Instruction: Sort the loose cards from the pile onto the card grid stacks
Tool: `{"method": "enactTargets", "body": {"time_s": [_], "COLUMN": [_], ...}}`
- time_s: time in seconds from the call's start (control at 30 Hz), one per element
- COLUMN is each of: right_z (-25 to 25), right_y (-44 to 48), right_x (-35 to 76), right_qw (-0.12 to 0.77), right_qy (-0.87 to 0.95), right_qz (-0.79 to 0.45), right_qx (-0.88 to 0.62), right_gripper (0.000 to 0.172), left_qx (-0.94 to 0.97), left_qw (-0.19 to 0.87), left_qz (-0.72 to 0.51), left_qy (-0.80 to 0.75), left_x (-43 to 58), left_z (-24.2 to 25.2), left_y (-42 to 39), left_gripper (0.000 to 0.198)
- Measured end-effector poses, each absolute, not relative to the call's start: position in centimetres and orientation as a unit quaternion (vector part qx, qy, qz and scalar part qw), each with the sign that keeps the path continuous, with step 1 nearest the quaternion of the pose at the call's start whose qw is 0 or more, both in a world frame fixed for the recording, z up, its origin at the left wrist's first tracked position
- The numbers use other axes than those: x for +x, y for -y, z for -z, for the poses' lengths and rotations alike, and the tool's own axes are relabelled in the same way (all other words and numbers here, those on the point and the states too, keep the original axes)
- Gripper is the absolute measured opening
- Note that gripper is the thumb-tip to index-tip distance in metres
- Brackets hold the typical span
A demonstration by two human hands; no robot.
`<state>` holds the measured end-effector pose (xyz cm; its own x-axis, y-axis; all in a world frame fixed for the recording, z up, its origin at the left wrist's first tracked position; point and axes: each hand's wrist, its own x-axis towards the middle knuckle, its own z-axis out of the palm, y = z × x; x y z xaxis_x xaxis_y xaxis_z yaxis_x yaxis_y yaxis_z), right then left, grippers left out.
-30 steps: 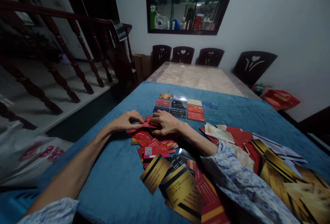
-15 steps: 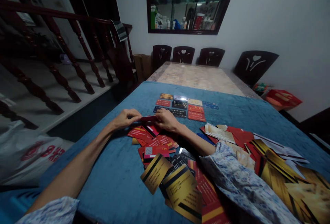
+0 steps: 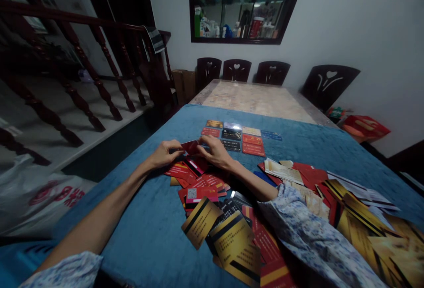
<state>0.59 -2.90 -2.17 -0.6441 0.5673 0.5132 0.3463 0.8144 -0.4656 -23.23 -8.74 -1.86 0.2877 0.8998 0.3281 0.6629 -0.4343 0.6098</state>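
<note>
Between my two hands is a dark red card (image 3: 191,147), raised a little over the table and tilted up. My left hand (image 3: 166,153) pinches its left end, and my right hand (image 3: 214,152) grips its right end. Just below the hands lies a loose heap of red cards (image 3: 202,193), some with printed text and one with a QR code. Nearer me, gold cards (image 3: 202,221) with black stripes overlap the heap. Beyond my hands, several cards lie in rows, among them a black card (image 3: 231,134), a red card (image 3: 253,148) and a blue card (image 3: 271,135).
A blue cloth (image 3: 132,235) covers the near part of the table. On the right is a spread of red and gold cards and paper sleeves (image 3: 311,175). A white plastic bag (image 3: 43,195) sits at the left, below a wooden railing (image 3: 82,76). Dark chairs (image 3: 327,87) stand behind.
The card between my hands has tilted up, so more of its dark red face shows. My fingers have shifted slightly on it. The cards on the table look unmoved.
</note>
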Motion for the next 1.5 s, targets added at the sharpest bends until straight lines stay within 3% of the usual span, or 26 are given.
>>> {"method": "enactTargets", "body": {"time_s": [0.37,0.8,1.07,1.23,1.5], "right_z": [2.3,2.2,2.3,2.3,1.7], "right_y": [2.8,3.2,3.5,3.6,3.9], "right_x": [0.5,0.6,0.5,0.9,1.3], "right_qw": [0.33,0.275,0.247,0.206,0.138], "right_qy": [0.898,0.918,0.927,0.93,0.928], "right_qz": [-0.095,-0.04,-0.003,0.024,0.03], "right_qx": [-0.276,-0.282,-0.283,-0.303,-0.346], "right_gripper": [0.022,0.022,0.023,0.031,0.053], "left_qx": [0.777,0.764,0.765,0.771,0.796], "left_qw": [0.138,0.144,0.142,0.122,0.082], "left_qz": [-0.344,-0.372,-0.374,-0.365,-0.314], "left_qy": [-0.509,-0.507,-0.505,-0.508,-0.511], "left_x": [-23.1,-21.6,-21.2,-21.6,-21.5], "left_z": [2.0,1.9,2.9,3.1,3.2], "left_y": [8.7,9.3,9.1,9.0,8.9], "left_gripper": [0.029,0.038,0.031,0.027,0.04]}}
